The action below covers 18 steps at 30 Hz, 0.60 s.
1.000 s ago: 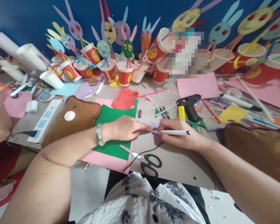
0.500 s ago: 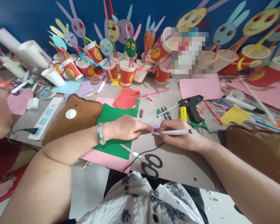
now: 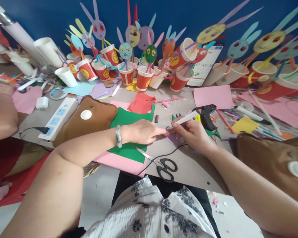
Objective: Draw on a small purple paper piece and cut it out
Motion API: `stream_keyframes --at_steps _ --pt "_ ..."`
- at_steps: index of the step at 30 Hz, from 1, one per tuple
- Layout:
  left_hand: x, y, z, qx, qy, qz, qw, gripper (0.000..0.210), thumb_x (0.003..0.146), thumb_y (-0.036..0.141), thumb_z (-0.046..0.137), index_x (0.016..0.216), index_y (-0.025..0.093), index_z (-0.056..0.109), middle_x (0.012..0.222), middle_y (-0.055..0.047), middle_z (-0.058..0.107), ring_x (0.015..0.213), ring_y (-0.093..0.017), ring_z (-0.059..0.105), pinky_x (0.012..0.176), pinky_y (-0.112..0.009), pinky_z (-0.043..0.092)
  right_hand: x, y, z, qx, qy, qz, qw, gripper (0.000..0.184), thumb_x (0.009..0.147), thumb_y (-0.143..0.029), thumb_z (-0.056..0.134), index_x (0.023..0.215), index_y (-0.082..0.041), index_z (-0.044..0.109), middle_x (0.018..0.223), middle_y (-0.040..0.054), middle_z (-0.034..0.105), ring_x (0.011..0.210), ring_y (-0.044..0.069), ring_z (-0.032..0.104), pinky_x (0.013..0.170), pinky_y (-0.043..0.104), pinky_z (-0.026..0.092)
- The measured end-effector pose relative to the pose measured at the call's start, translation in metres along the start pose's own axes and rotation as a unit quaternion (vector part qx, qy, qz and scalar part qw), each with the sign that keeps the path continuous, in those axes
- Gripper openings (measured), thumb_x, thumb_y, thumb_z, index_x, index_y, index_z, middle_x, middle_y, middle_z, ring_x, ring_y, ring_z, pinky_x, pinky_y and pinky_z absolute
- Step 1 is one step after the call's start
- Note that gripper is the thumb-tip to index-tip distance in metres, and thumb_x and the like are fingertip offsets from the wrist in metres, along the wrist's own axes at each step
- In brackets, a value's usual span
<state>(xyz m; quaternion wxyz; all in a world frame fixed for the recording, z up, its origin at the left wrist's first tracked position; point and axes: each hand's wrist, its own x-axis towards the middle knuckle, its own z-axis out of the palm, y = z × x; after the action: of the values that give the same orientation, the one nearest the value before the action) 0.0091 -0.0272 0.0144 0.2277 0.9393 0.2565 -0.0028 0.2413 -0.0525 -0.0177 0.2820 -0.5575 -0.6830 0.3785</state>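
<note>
My right hand (image 3: 195, 134) grips a white marker pen (image 3: 187, 117), its tip low beside my left fingertip and its back end raised to the right. Under both hands lies a small piece of purple paper (image 3: 173, 140), partly hidden by the fingers. My left hand (image 3: 142, 132) has its index finger stretched out, pressing at the paper's left edge, with the other fingers bent. Below the hands lie black-handled scissors (image 3: 167, 168), blades pointing left. A green sheet (image 3: 129, 117) on pink paper extends beneath my left wrist.
Red-and-white paper cups (image 3: 144, 79) with paper rabbit figures line the back. A black glue gun (image 3: 207, 115) lies right of the hands. Left are a brown padded bag (image 3: 99, 110) and a power strip (image 3: 58, 119); another brown bag (image 3: 265, 158) is at right. Someone's arm (image 3: 2, 112) shows far left.
The marker has swung from nearly level to a steeper tilt, its back end now higher. More purple paper shows below the fingers. The whole view has shifted slightly.
</note>
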Motion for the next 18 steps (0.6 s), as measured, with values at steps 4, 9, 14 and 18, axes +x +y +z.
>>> stream_keyframes --at_steps 4,9,14,18 --pt "0.0 -0.003 0.001 0.012 0.006 0.01 1.0 0.04 0.092 0.018 0.049 0.129 0.025 0.063 0.1 -0.006 0.076 0.085 -0.02 0.07 0.069 -0.028 0.045 0.007 -0.006 0.003 0.014 -0.039 0.008 0.999 0.048 0.088 -0.065 0.059 0.083 -0.017 0.063 0.07 0.006 0.069 0.06 0.017 0.06 0.057 0.029 0.048" --pt "0.001 -0.004 0.002 0.033 0.002 0.013 0.999 0.044 0.089 0.016 0.049 0.13 0.025 0.062 0.095 -0.006 0.075 0.082 -0.021 0.069 0.066 -0.028 0.043 0.021 -0.021 -0.001 -0.046 -0.116 -0.022 0.992 0.052 0.089 -0.068 0.053 0.077 -0.018 0.063 0.062 0.003 0.064 0.054 0.014 0.056 0.053 0.026 0.044" --pt "0.002 -0.006 0.003 0.026 0.005 0.022 0.999 0.041 0.09 0.018 0.047 0.129 0.025 0.061 0.097 -0.007 0.074 0.082 -0.021 0.068 0.064 -0.029 0.041 0.035 -0.028 -0.005 -0.118 -0.171 -0.043 0.977 0.054 0.093 -0.065 0.046 0.071 -0.018 0.06 0.057 0.0018 0.062 0.05 0.012 0.052 0.051 0.025 0.039" --pt "0.002 -0.008 0.004 0.0 0.013 0.03 0.999 0.037 0.089 0.016 0.05 0.122 0.023 0.064 0.096 -0.007 0.073 0.082 -0.021 0.068 0.066 -0.03 0.042 0.04 -0.025 -0.003 -0.146 -0.163 -0.047 0.975 0.049 0.094 -0.062 0.046 0.075 -0.019 0.061 0.061 0.0018 0.065 0.053 0.014 0.056 0.054 0.026 0.041"
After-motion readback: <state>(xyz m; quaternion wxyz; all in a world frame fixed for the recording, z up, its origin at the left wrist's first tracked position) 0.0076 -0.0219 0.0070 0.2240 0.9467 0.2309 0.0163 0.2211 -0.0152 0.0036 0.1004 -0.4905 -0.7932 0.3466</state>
